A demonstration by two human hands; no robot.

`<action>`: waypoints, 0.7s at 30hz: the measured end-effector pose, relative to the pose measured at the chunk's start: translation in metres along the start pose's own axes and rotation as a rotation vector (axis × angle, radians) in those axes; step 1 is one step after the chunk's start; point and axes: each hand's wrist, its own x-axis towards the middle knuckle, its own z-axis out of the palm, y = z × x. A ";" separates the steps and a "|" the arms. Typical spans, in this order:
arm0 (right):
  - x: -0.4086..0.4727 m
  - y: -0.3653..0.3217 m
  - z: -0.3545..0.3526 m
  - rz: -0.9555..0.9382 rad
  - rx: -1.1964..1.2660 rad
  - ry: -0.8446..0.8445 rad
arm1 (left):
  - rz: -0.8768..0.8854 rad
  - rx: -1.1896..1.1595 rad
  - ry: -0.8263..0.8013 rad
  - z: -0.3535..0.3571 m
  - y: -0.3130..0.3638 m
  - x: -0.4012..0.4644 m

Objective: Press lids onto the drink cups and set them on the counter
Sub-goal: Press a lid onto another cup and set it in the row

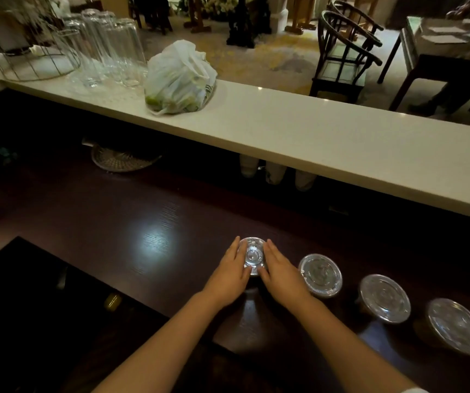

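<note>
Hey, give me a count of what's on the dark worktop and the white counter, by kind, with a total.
Lidded drink cups: 4, one under both hands, three to its right
White plastic bag: 1
Wire rack: 1
Clear glasses: several, too overlapped to count
Total, leaving out the glasses: 6

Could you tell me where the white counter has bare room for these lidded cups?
The white counter is bare from the plastic bag rightward to the frame's edge. Its left end is crowded with upturned glasses and a wire rack. Both hands, left and right, press a lid.
</note>
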 end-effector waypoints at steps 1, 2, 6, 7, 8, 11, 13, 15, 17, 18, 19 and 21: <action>-0.004 -0.001 0.003 0.007 -0.011 0.016 | 0.013 0.023 -0.001 0.002 -0.002 -0.004; -0.008 -0.002 0.006 0.014 -0.026 0.035 | 0.022 0.057 -0.003 0.003 -0.003 -0.008; -0.018 -0.005 0.022 -0.021 -0.124 0.070 | 0.024 0.254 0.016 0.006 -0.002 -0.023; -0.020 -0.004 0.024 -0.033 -0.131 0.082 | 0.035 0.305 0.030 0.007 0.000 -0.024; -0.019 -0.003 0.027 -0.040 -0.131 0.088 | 0.049 0.338 0.047 0.009 -0.002 -0.024; -0.017 0.002 0.032 -0.038 -0.155 0.090 | 0.080 0.319 0.079 0.012 -0.003 -0.024; -0.014 0.003 0.035 -0.045 -0.184 0.139 | 0.080 0.301 0.062 0.012 -0.007 -0.021; -0.013 0.005 0.037 -0.050 -0.189 0.147 | 0.092 0.306 0.026 0.011 -0.007 -0.020; -0.012 0.006 0.040 -0.054 -0.191 0.159 | 0.105 0.287 0.010 0.009 -0.008 -0.020; -0.013 0.005 0.040 -0.053 -0.185 0.174 | 0.105 0.276 0.000 0.009 -0.008 -0.019; -0.014 0.003 0.039 -0.043 -0.174 0.171 | 0.113 0.270 -0.012 0.007 -0.009 -0.018; -0.016 -0.003 0.041 0.008 -0.169 0.134 | 0.168 0.268 -0.055 0.002 -0.014 -0.014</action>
